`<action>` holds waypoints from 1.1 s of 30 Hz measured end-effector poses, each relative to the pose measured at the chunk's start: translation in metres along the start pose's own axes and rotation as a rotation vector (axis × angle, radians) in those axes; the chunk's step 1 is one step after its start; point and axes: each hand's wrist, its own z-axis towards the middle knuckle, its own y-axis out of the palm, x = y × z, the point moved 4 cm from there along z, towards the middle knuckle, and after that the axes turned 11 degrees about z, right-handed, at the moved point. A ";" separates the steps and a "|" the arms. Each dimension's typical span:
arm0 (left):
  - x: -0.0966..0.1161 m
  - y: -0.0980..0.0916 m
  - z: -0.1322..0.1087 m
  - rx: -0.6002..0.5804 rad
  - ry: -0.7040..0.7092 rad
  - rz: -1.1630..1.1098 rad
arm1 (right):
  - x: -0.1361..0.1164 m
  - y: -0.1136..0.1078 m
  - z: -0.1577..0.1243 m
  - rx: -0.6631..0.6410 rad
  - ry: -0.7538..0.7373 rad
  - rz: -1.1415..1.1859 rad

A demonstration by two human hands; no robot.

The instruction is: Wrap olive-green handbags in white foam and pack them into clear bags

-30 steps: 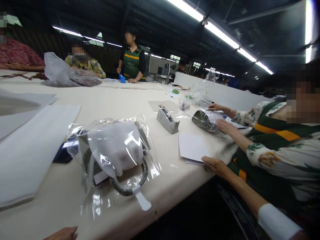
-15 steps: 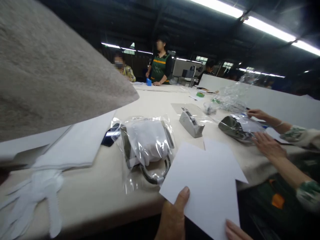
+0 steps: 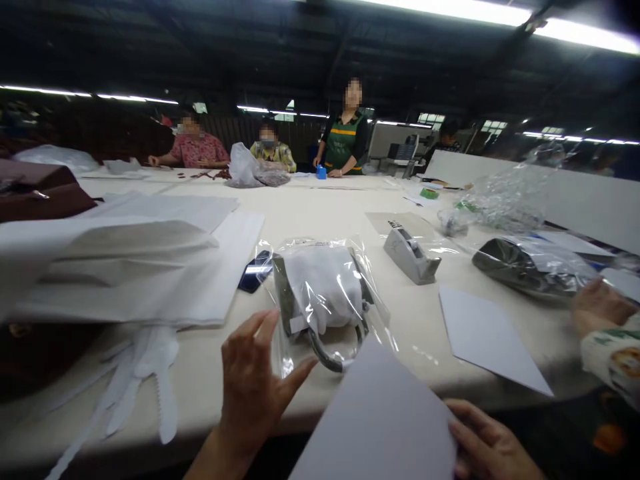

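Observation:
My right hand [image 3: 487, 437] grips the edge of a white sheet of card [image 3: 380, 420], tilted low in front of me. My left hand [image 3: 255, 380] has its thumb and fingers spread at the left edge of a clear plastic bag; I cannot tell whether it touches the film. Inside this bag lies a dark green handbag [image 3: 285, 287] with a rounded handle [image 3: 323, 353], covered partly by white wrapping [image 3: 325, 283]. The card's upper corner overlaps the bag's near edge. A second white card [image 3: 490, 337] lies on the table to the right.
A grey tape dispenser [image 3: 411, 257] stands behind the cards. White gloves [image 3: 150, 373] and stacked white sheets [image 3: 200, 267] lie left, beside a dark blue object [image 3: 255, 272]. At right, a co-worker's hand [image 3: 603, 307] is by another bagged item [image 3: 530, 267]. People sit and stand across the table.
My left hand has let go of the card and moved left to the bagged handbag. One card now lies on the table. The grey sheet at upper left has dropped down.

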 end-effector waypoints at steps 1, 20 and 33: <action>0.000 0.006 0.009 -0.026 0.089 0.076 | -0.004 0.016 0.003 -0.059 0.011 -0.006; 0.001 0.029 0.028 -0.125 0.437 -0.018 | -0.052 0.175 0.113 0.126 -0.396 0.583; -0.029 0.073 0.016 -0.147 0.540 -0.078 | -0.073 0.021 0.029 0.033 -0.433 -0.984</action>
